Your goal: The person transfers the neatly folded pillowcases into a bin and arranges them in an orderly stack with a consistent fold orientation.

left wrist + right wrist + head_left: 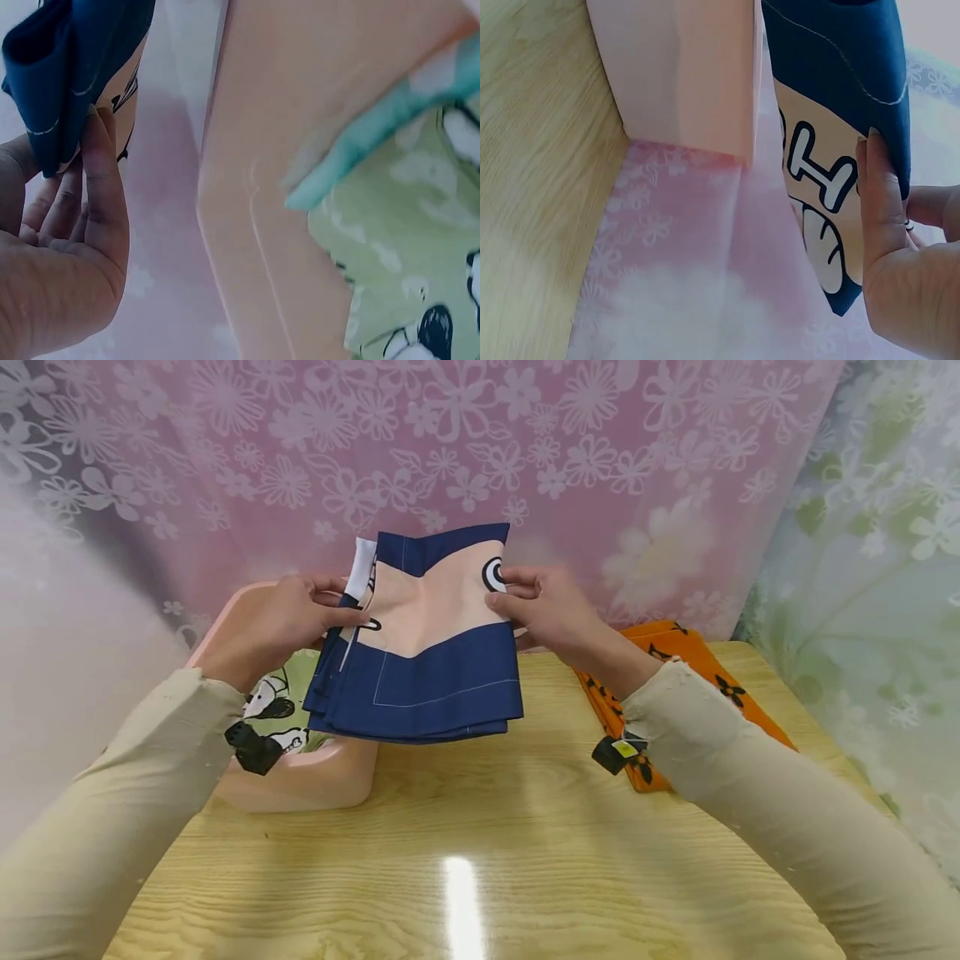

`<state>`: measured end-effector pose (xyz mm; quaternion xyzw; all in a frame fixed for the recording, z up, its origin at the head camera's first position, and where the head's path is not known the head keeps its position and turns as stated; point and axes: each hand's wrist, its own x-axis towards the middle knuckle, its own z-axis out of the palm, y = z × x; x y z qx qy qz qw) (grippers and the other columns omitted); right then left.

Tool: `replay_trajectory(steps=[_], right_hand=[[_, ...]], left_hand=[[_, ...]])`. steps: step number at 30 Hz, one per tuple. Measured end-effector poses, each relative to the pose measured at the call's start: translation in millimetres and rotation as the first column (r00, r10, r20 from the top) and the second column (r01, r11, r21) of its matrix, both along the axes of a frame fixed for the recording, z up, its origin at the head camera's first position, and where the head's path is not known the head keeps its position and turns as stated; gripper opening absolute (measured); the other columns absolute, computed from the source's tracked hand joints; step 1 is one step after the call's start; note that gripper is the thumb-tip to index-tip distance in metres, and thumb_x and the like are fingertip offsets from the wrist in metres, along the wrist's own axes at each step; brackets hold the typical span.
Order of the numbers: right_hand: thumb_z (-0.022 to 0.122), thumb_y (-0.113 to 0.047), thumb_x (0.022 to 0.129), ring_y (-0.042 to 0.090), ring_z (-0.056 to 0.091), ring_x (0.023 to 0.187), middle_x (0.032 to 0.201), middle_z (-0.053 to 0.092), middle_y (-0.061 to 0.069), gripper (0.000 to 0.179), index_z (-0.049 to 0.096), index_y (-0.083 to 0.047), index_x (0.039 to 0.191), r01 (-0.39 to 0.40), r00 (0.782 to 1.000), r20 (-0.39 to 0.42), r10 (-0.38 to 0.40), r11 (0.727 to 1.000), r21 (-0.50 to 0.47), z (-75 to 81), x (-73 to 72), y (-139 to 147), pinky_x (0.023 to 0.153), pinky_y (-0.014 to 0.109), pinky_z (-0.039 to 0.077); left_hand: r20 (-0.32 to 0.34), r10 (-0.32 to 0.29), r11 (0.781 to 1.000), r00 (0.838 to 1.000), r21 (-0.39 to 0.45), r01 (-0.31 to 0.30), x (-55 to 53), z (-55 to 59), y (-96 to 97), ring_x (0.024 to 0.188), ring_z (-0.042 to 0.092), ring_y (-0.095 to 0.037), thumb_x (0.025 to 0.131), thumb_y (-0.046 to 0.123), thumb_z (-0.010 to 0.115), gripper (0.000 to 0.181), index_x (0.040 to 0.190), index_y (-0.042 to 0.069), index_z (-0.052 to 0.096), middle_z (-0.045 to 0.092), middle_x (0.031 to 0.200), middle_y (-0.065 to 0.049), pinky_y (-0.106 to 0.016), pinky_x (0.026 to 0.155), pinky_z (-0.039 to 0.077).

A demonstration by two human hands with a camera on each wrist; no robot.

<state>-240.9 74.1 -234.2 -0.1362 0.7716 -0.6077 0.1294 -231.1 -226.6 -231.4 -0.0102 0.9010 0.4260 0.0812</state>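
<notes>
A folded cloth, navy with a peach band and black-and-white print, is held up above the table by both hands. My left hand pinches its left edge, thumb in front and fingers behind, beside a small white strip. At the opposite edge my right hand pinches it near a round black-and-white mark. The folded navy layers show between thumb and fingers in the left wrist view. In the right wrist view, white letters outlined in black appear on the cloth's far side.
A pink plastic bin stands at the left, partly behind the left hand, holding a green cloth with cartoon dogs. An orange folded cloth with black motifs lies at the right on the wooden table. A pink flowered curtain hangs behind.
</notes>
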Motion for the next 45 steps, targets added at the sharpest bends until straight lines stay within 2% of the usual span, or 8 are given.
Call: replay_trajectory(steps=[4, 11, 22, 28, 31, 36, 41, 45], right_hand=[[0.059, -0.018, 0.097, 0.024, 0.066, 0.093, 0.130, 0.057, 0.008, 0.055, 0.037, -0.010, 0.147, -0.005, 1.000, 0.017, 0.006, 0.998, -0.059, -6.7, -2.2, -15, 0.071, 0.036, 0.056], [0.060, -0.017, 0.096, 0.024, 0.066, 0.093, 0.130, 0.057, 0.007, 0.056, 0.037, -0.011, 0.147, -0.004, 0.997, 0.073, 0.014, 0.991, -0.134, -17.5, -5.4, -41, 0.069, 0.032, 0.056], [0.060, -0.015, 0.096, 0.022, 0.067, 0.090, 0.128, 0.059, 0.007, 0.053, 0.041, -0.009, 0.145, -0.009, 0.996, 0.087, 0.021, 0.991, -0.135, -28.2, -9.5, -76, 0.062, 0.028, 0.055], [0.059, -0.013, 0.096, 0.022, 0.068, 0.088, 0.125, 0.061, 0.008, 0.053, 0.040, -0.008, 0.145, -0.019, 0.993, 0.111, 0.039, 0.984, -0.175, -34.5, -9.3, -96, 0.061, 0.027, 0.055], [0.059, -0.012, 0.096, 0.022, 0.068, 0.088, 0.125, 0.061, 0.007, 0.053, 0.040, -0.008, 0.145, -0.023, 0.991, 0.125, 0.047, 0.982, -0.186, -38.8, -7.4, -107, 0.064, 0.029, 0.055], [0.059, -0.015, 0.096, 0.020, 0.068, 0.086, 0.125, 0.061, 0.005, 0.051, 0.042, -0.011, 0.144, -0.036, 0.993, 0.110, 0.053, 0.987, -0.155, -43.0, -2.1, -122, 0.066, 0.029, 0.055], [0.060, -0.013, 0.096, 0.020, 0.067, 0.083, 0.126, 0.060, 0.007, 0.050, 0.044, -0.010, 0.143, -0.025, 0.995, 0.094, 0.039, 0.988, -0.149, -45.4, -0.3, -129, 0.069, 0.035, 0.056], [0.060, -0.012, 0.095, 0.019, 0.067, 0.088, 0.128, 0.059, 0.008, 0.048, 0.046, -0.008, 0.141, -0.015, 0.997, 0.076, 0.027, 0.989, -0.148, -49.0, -1.1, -136, 0.071, 0.034, 0.056]], left_hand=[[-0.032, 0.010, 0.999, 0.999, -0.039, -0.011, 2.1, -0.2, -17.4, 0.101, 0.057, -0.025, 0.084, 0.042, 0.072, 0.060, 0.133, 0.013, 0.051, 0.053, 0.132, -0.010, -0.034, 0.075, 0.051], [-0.047, -0.008, 0.999, 0.999, 0.048, 0.010, 3.2, -8.6, -48.5, 0.092, 0.060, -0.018, 0.090, 0.025, 0.069, 0.052, 0.134, 0.006, 0.048, 0.054, 0.130, -0.019, -0.032, 0.069, 0.052], [-0.028, 0.003, 1.000, 1.000, -0.007, -0.004, 8.2, -6.2, -75.1, 0.090, 0.061, -0.013, 0.091, 0.023, 0.067, 0.059, 0.141, 0.005, 0.043, 0.048, 0.136, -0.023, -0.032, 0.071, 0.055], [-0.045, 0.014, 0.997, 0.999, -0.073, -0.017, 12.9, -7.7, -92.4, 0.084, 0.063, -0.013, 0.091, 0.025, 0.068, 0.045, 0.121, -0.003, 0.049, 0.049, 0.132, -0.028, -0.033, 0.068, 0.055], [-0.033, 0.032, 0.994, 0.999, -0.106, -0.036, 15.4, -8.6, -101.4, 0.077, 0.064, -0.015, 0.090, 0.025, 0.068, 0.044, 0.117, -0.003, 0.047, 0.050, 0.126, -0.032, -0.035, 0.066, 0.056], [0.028, 0.051, 0.986, 0.998, -0.163, -0.046, 19.1, -8.0, -112.4, 0.078, 0.061, -0.018, 0.089, 0.026, 0.069, 0.046, 0.115, -0.003, 0.045, 0.048, 0.124, -0.033, -0.037, 0.065, 0.056], [0.065, 0.054, 0.982, 0.996, -0.184, -0.041, 17.7, -5.1, -113.1, 0.081, 0.060, -0.019, 0.089, 0.025, 0.068, 0.046, 0.117, -0.003, 0.045, 0.048, 0.124, -0.031, -0.037, 0.066, 0.055], [0.071, 0.054, 0.981, 0.996, -0.192, -0.040, 17.0, -6.3, -116.1, 0.079, 0.060, -0.019, 0.090, 0.024, 0.068, 0.045, 0.117, -0.004, 0.046, 0.050, 0.119, -0.030, -0.038, 0.067, 0.056]])
